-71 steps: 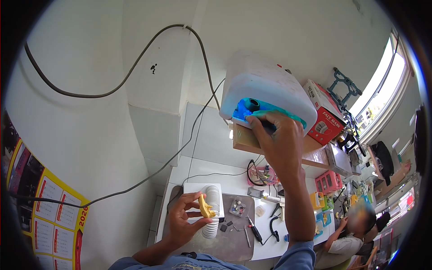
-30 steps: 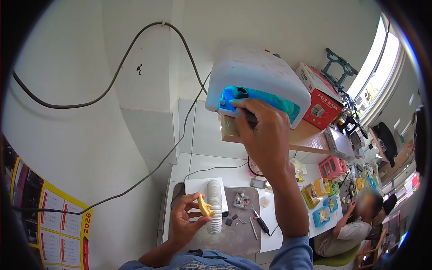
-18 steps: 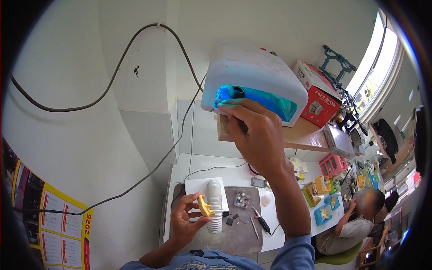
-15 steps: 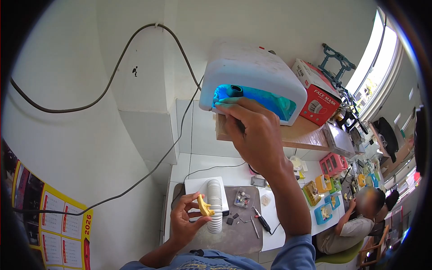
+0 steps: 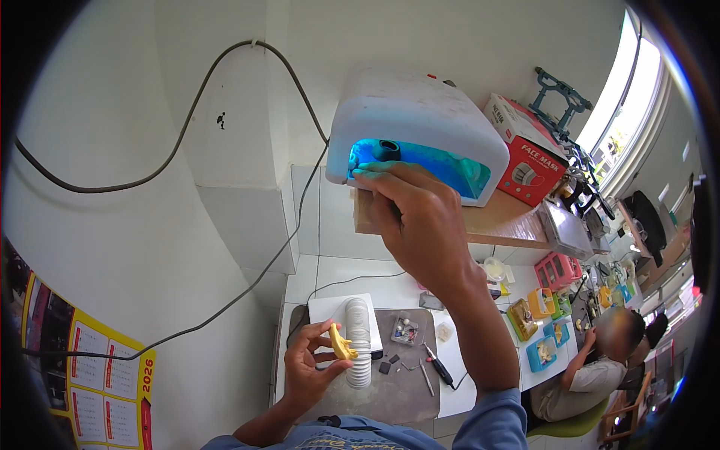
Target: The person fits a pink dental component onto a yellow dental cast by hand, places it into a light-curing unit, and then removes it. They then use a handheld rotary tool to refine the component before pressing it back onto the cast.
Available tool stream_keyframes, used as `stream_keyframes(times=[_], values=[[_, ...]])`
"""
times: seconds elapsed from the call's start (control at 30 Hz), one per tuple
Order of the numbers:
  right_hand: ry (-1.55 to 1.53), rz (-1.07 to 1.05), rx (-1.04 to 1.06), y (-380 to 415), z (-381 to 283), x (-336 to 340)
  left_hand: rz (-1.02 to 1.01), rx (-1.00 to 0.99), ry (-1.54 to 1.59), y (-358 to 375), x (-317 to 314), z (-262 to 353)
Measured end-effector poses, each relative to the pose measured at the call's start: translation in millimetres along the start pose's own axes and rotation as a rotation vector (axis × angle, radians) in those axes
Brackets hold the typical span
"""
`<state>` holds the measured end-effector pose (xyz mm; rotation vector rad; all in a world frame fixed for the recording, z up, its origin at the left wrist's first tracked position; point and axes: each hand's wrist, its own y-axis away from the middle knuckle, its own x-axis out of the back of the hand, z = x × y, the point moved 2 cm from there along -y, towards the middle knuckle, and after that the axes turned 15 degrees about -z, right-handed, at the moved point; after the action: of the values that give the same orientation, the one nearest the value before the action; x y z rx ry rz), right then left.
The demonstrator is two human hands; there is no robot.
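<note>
Between the thumb and fingers of my left hand (image 5: 309, 366) is a yellow dental cast (image 5: 343, 343), held up beside a white ribbed hose (image 5: 358, 337). My right hand (image 5: 420, 217) reaches up to the opening of a white lamp box (image 5: 420, 105) that glows blue inside. Its fingers are pressed together at the left part of the opening, and whatever they hold, if anything, is hidden. A small dark round piece (image 5: 387, 150) stands inside the box, just above my fingertips.
The lamp box rests on a wooden shelf (image 5: 502, 221) beside a red face mask box (image 5: 529, 154). Below lie a handpiece (image 5: 439, 367) and a clear box of small parts (image 5: 405, 330). Coloured bins (image 5: 541, 352) stand to the right, near a seated person (image 5: 589, 375). A cable (image 5: 259, 281) hangs along the wall.
The view has shifted slightly, so the lamp box and my right hand appear a little further left. Both hands keep nearly the same pose. The seated person's head has moved slightly.
</note>
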<state>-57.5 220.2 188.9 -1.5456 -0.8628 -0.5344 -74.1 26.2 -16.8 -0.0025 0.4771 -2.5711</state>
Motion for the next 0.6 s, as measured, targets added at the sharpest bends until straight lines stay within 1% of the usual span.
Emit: stream_keyframes(times=[0.13,0.6], values=[[-0.03,-0.022,-0.034,0.4,-0.8,1.7,0.003,0.008,0.013,0.0,-0.5,-0.8],[0.13,-0.086,-0.01,-1.1,0.2,-1.9,-0.012,0.02,0.048,-1.0,-2.3,1.7]])
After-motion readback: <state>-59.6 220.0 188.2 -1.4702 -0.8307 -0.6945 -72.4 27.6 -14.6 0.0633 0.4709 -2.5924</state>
